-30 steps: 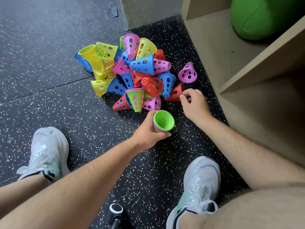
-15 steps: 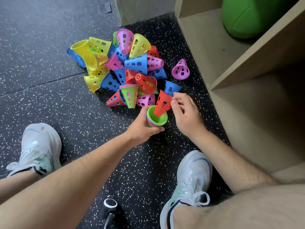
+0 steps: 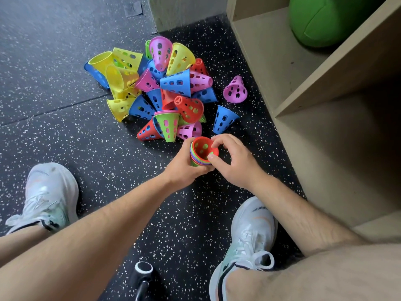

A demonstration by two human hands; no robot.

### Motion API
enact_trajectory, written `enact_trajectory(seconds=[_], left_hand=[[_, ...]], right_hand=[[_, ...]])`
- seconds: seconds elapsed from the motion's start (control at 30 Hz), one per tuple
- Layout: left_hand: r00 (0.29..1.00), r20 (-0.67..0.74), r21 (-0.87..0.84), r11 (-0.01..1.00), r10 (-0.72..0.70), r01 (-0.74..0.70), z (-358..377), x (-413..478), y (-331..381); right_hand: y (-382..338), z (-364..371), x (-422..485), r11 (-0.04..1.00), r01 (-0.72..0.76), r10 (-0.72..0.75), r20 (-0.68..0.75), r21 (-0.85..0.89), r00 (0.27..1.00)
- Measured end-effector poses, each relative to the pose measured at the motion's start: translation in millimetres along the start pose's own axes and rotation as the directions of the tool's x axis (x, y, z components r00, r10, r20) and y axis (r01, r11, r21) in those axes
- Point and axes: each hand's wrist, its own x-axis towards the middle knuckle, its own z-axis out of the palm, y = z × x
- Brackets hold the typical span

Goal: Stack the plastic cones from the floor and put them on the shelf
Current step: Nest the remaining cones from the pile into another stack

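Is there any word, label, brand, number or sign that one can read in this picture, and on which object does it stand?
No text can be read anywhere.
The cones, the shelf and the floor show no writing.
The white shoes carry dark and orange marks, but these are too blurred to show any letters.

We see both forearms bare, reaching forward, converging; left grip [image 3: 186, 168] curled round cone stack [image 3: 201, 148] from left; right grip [image 3: 235, 165] pinches its rim, thumb near side, fingers arched over.
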Motion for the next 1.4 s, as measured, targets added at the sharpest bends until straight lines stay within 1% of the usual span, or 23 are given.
enact_trajectory(seconds=[0.07, 0.1, 0.17, 0.23, 0.4, 0.53, 0.63, 0.7, 0.77, 0.83, 0.97, 1.07, 1.17, 1.23, 1.3, 1.37, 1.4], left_hand=[[1.000, -0.007, 0.004, 1.000, 0.000, 0.000, 0.7, 0.9, -1.4], [1.000, -0.007, 0.010, 1.000, -0.001, 0.001, 0.5, 0.9, -1.6], [1.000, 0.001, 0.023, 1.000, -0.008, 0.008, -0.1, 0.3, -0.8], [1.000, 0.007, 0.030, 0.999, -0.011, 0.011, -1.2, -0.1, 0.4], [1.000, 0.012, 0.040, 0.999, -0.022, 0.022, -2.5, -1.2, 0.3], [1.000, 0.009, 0.042, 0.999, -0.022, 0.022, -2.2, -2.8, 1.3], [1.000, 0.008, 0.037, 0.999, -0.023, 0.022, -2.8, -3.9, 2.4], [1.000, 0.010, 0.032, 0.999, -0.027, 0.026, -3.5, -4.4, 2.7], [0.999, 0.012, 0.032, 0.999, -0.032, 0.031, -4.0, -4.8, 2.8], [0.999, 0.012, 0.030, 0.999, -0.035, 0.035, -4.1, -5.2, 2.8], [0.999, 0.013, 0.019, 0.999, -0.032, 0.032, -3.5, -4.2, 1.2], [1.000, 0.012, 0.017, 1.000, -0.024, 0.024, -2.8, -4.7, 1.1], [1.000, 0.016, 0.015, 1.000, -0.024, 0.023, -3.4, -4.7, 2.3], [1.000, 0.014, 0.013, 1.000, -0.023, 0.023, -3.2, -4.8, 3.2], [1.000, 0.009, 0.006, 1.000, -0.023, 0.023, -2.8, -4.6, 3.6], [1.000, 0.006, -0.005, 1.000, -0.029, 0.029, -2.7, -4.8, 3.9], [1.000, 0.005, -0.010, 1.000, -0.030, 0.030, -2.3, -4.5, 3.8]], right_hand=[[4.6, -2.7, 6.6, 0.999, 0.012, -0.016, -0.084, -0.051, 0.996], [8.2, -5.1, 12.0, 0.996, -0.007, -0.006, -0.135, -0.090, 0.991], [13.1, -13.0, 24.9, 0.984, -0.096, 0.067, -0.186, -0.151, 0.980], [15.2, -22.0, 38.0, 0.966, -0.182, 0.156, -0.144, -0.186, 0.977], [15.9, -31.4, 56.3, 0.910, -0.289, 0.307, 0.015, -0.297, 0.952], [17.6, -18.9, 52.6, 0.894, -0.268, 0.297, 0.028, -0.360, 0.954], [15.7, -12.5, 51.6, 0.891, -0.213, 0.233, -0.001, -0.401, 0.973], [13.7, -13.1, 58.3, 0.884, -0.160, 0.190, 0.024, -0.439, 0.982], [9.9, -15.7, 66.4, 0.876, -0.148, 0.197, 0.060, -0.458, 0.979], [8.5, -17.8, 71.0, 0.880, -0.169, 0.217, 0.058, -0.445, 0.975], [15.7, -16.2, 64.6, 0.905, -0.205, 0.219, -0.003, -0.372, 0.976], [18.9, -13.5, 53.1, 0.939, -0.251, 0.240, -0.072, -0.236, 0.968], [15.6, -15.0, 41.8, 0.962, -0.245, 0.220, -0.195, -0.116, 0.956], [11.3, -16.4, 34.7, 0.973, -0.225, 0.200, -0.285, -0.059, 0.938], [5.1, -15.1, 28.3, 0.985, -0.167, 0.146, -0.359, -0.029, 0.922], [-1.6, -11.8, 22.4, 0.997, -0.073, 0.061, -0.390, -0.017, 0.919], [-4.0, -9.7, 19.6, 0.999, -0.027, 0.015, -0.379, -0.026, 0.925]])
